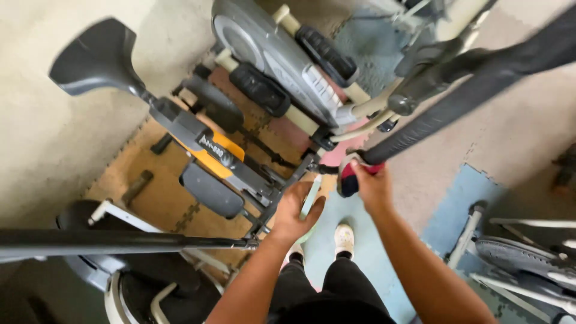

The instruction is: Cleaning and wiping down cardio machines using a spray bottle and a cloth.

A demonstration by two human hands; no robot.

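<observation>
Head view, looking straight down at feet in white shoes (344, 237) on a blue foam floor mat (462, 204).

Left hand (295, 211) is clenched round a pale green cloth or bottle (311, 196); can't tell which, mostly hidden by the fingers. What shows of it is narrow, long axis running up and slightly right, away from the body.

Right hand (371, 183) is grasping the lower end of a black foam-covered handlebar (474, 90), fingers pressed over a red-and-black end cap (349, 179). Bar's long axis runs diagonally, from the cap near frame centre up to the top right corner, free end pointing up-right.

Progress, judged from this view only: both hands are at the bar's end, so work looks to be at that end w/ the rest of the bar's length not yet handled. No visible wet or clean marks, so can't say more.

Around: grey elliptical trainer (270, 54) w/ black pedals ahead, a black and yellow machine arm (210, 147) to the left, another dark bar (120, 241) crossing the lower left.
</observation>
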